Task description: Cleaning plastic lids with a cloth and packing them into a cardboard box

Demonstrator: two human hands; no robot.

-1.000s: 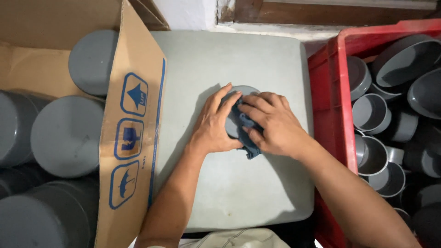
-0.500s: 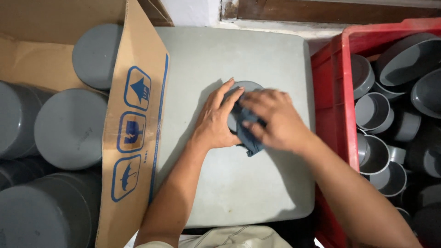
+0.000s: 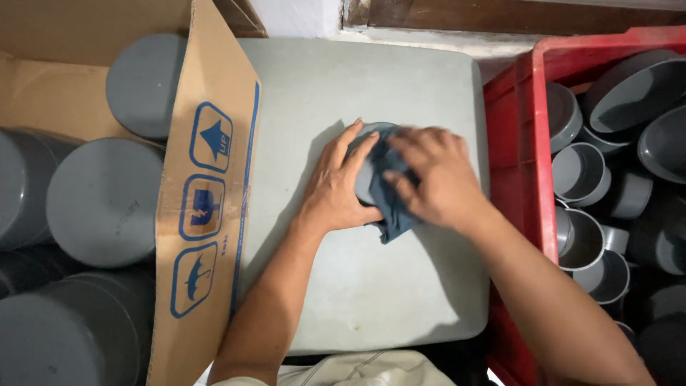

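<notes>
A round grey cap (image 3: 366, 180) lies on the pale grey table (image 3: 357, 286), mostly covered by both hands. My left hand (image 3: 336, 186) grips its left rim and holds it still. My right hand (image 3: 436, 179) presses a dark blue-grey cloth (image 3: 393, 207) onto the cap's top; the hand is blurred from motion. A corner of the cloth hangs out below the hands.
An open cardboard box (image 3: 207, 207) at the left holds several large grey round caps (image 3: 103, 204). A red plastic crate (image 3: 514, 121) at the right is full of several smaller grey cup-shaped caps (image 3: 579, 171). A wall edge runs along the table's far side.
My right hand has slid the cloth across the cap, slightly right and back. My left hand has stayed on the cap's left rim.
</notes>
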